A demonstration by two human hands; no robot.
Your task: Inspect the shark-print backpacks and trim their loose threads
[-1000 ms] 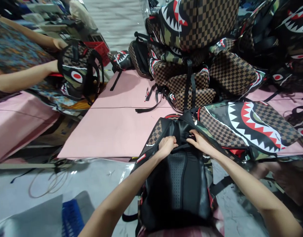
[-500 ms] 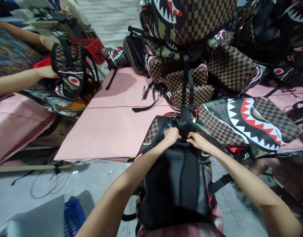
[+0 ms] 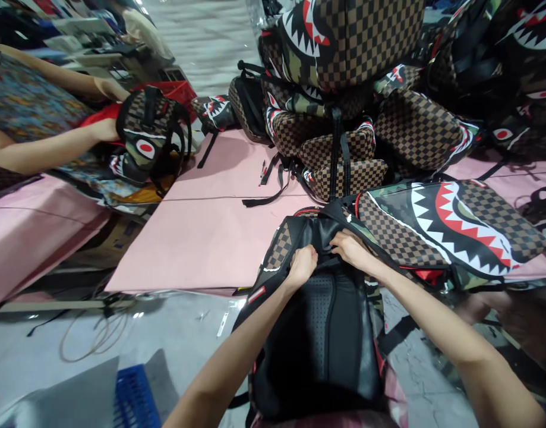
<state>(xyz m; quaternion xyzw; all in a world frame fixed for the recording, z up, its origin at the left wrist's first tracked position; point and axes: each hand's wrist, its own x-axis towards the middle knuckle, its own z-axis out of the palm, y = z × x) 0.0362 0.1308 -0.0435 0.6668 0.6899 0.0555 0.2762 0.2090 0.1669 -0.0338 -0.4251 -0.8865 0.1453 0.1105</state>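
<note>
A black backpack (image 3: 344, 333) with a padded mesh back panel leans upright against the table edge, back side towards me. Brown checkered and camouflage patches show along its sides. My left hand (image 3: 303, 263) is closed on black material near the backpack's top. Close to its right, my right hand (image 3: 350, 248) pinches the same black material, with a narrow gap between the two hands. What exactly lies between the fingertips is too small to make out. Touching the backpack on the right is a flat-lying checkered bag (image 3: 460, 226) with a red and white shark-mouth print.
The pink table (image 3: 201, 238) stretches ahead, with a pile of checkered backpacks (image 3: 362, 131) at its back. At the left a co-worker (image 3: 41, 113) handles a shark-print backpack (image 3: 143, 139). A red crate (image 3: 177, 95) stands behind; a blue basket (image 3: 136, 395) sits on the floor.
My left hand has moved slightly down and left on the backpack, while my right hand has shifted slightly up and left. The view has turned a little, and the co-worker's backpack appears further right.
</note>
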